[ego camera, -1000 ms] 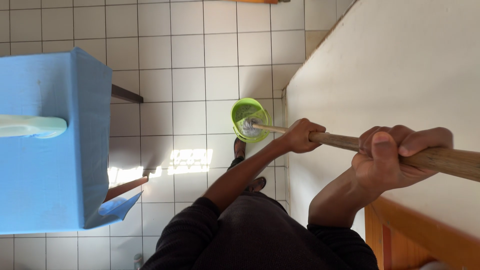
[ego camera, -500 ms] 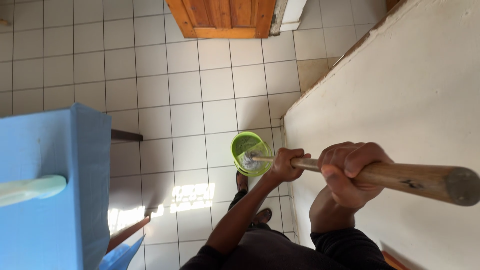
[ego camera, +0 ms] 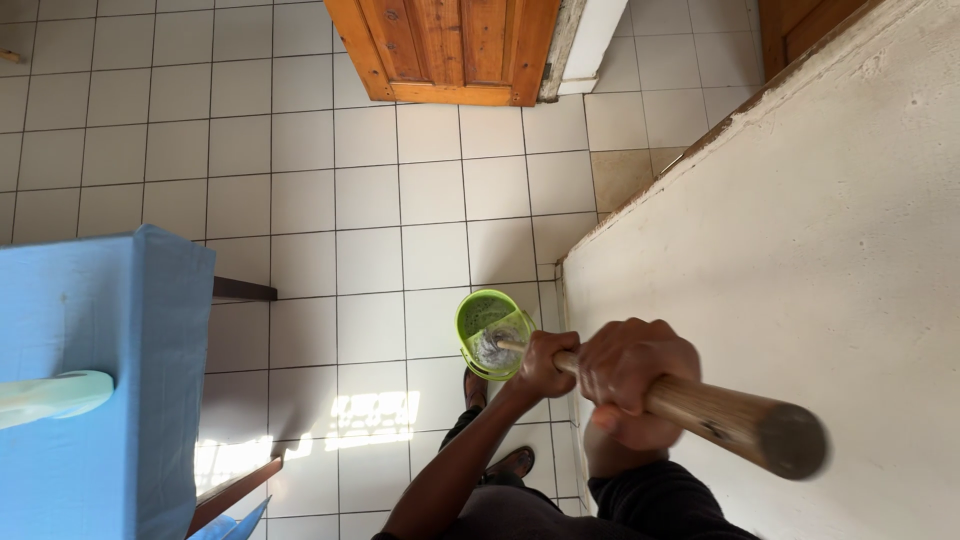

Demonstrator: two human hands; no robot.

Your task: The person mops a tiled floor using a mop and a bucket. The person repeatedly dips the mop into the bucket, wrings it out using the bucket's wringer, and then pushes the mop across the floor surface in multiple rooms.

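Seen from above, a person stands on a white tiled floor (ego camera: 370, 200) beside a cream wall (ego camera: 800, 260), working a wooden mop handle (ego camera: 700, 408) down into a small green bucket (ego camera: 490, 333). The left hand (ego camera: 545, 365) is wrapped around the handle low down, just above the bucket; the right hand (ego camera: 630, 375) is closed around it higher up. The grey mop head (ego camera: 492, 348) sits inside the bucket, which stands near the person's sandalled feet (ego camera: 478, 385). The bucket looks light — a hard sideways push could tip it and spill water across the tiles. A blue-covered table (ego camera: 95, 370) stands to the left, a wooden door (ego camera: 450, 45) beyond.
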